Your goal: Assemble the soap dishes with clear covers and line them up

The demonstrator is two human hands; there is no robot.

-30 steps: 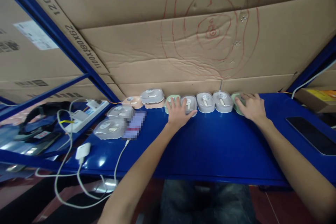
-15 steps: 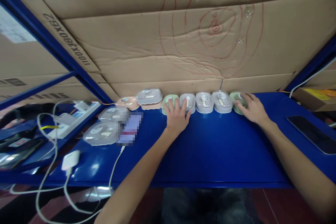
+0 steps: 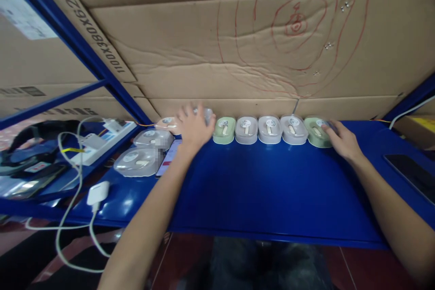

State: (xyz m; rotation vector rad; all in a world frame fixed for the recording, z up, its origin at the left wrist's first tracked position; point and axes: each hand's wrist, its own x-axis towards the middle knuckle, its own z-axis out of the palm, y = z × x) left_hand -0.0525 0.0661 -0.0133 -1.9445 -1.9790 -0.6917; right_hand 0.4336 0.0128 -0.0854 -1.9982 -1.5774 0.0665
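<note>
My left hand [image 3: 194, 126] is over a clear-lidded box [image 3: 207, 116] at the back of the blue shelf, fingers spread, hiding most of it. To its left a pink lidded box [image 3: 167, 123] shows in part. A row runs to the right: a green lidded box [image 3: 224, 130], several grey lidded boxes [image 3: 270, 130], then another green lidded box [image 3: 316, 132]. My right hand [image 3: 344, 139] is at that last box's right end, thumb and fingers bent around its corner. Clear-lidded boxes [image 3: 137, 162] lie at the left, near a phone [image 3: 169, 156] partly behind my left forearm.
A cardboard wall [image 3: 190, 54] with red rings stands behind the row. At left are a white power strip [image 3: 102, 142], a charger [image 3: 98, 193] and looping cables. A dark phone [image 3: 409, 174] lies at right on the blue shelf [image 3: 254, 190], near a cardboard box [image 3: 414, 131].
My left hand has moved left, off the green and grey boxes and onto the clear-lidded box. My right hand has slid slightly right on the end green box. The view has shifted a little.
</note>
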